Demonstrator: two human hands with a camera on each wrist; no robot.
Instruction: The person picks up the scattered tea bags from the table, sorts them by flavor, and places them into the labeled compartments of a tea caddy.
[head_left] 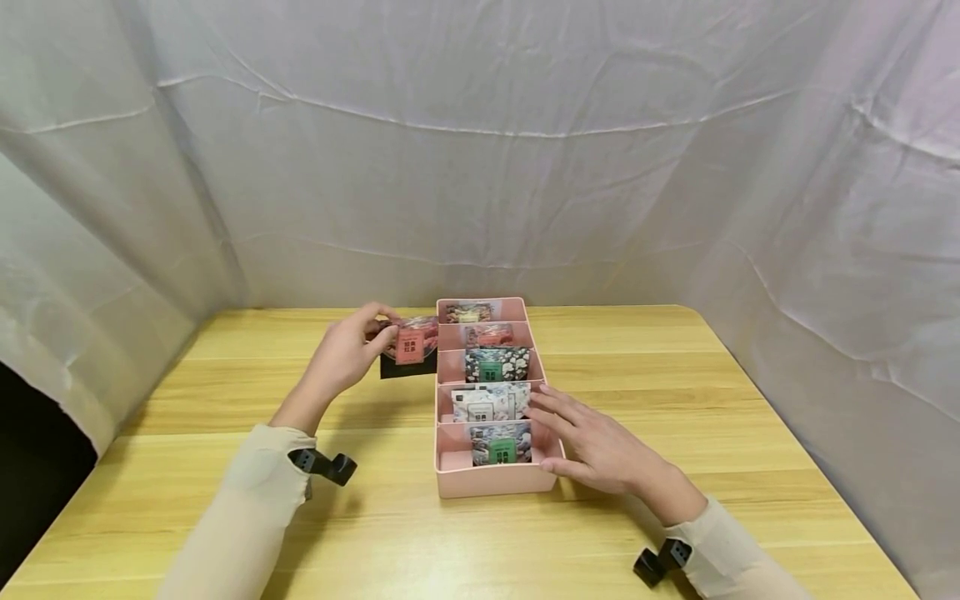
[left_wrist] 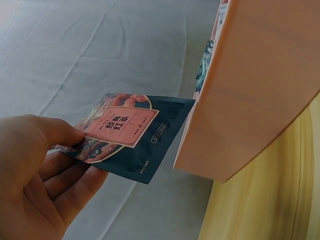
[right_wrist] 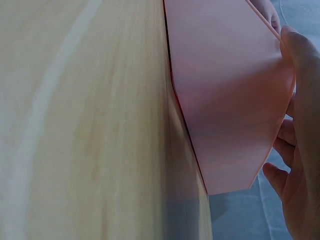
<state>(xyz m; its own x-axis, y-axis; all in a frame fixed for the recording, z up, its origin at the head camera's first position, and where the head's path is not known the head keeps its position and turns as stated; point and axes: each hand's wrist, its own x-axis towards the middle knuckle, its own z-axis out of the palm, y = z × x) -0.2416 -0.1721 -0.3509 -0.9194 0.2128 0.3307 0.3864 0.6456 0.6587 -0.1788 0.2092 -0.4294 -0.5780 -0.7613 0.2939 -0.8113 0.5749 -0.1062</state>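
A dark tea sachet with a pink label (left_wrist: 120, 125) is pinched at one edge between the thumb and fingers of my left hand (head_left: 348, 343). The sachet is held beside the far left side of a pink divided box (head_left: 491, 481), and the label faces up. My right hand (head_left: 600, 442) rests on the box's right rim near the front corner, with its fingers fairly straight. Inside the box, tea sachets stand in separate compartments: a blue one with a green label (head_left: 501, 446) in front, then white ones (head_left: 487, 406), a black floral one (head_left: 495, 365), a reddish one (head_left: 491, 335) and a yellow-labelled one (head_left: 468, 313) at the back.
The box stands on a light wooden table (head_left: 637, 358). Pale grey cloth (head_left: 480, 167) hangs behind and on both sides. Each wrist wears a small black camera, such as the left wrist camera (head_left: 322, 465).
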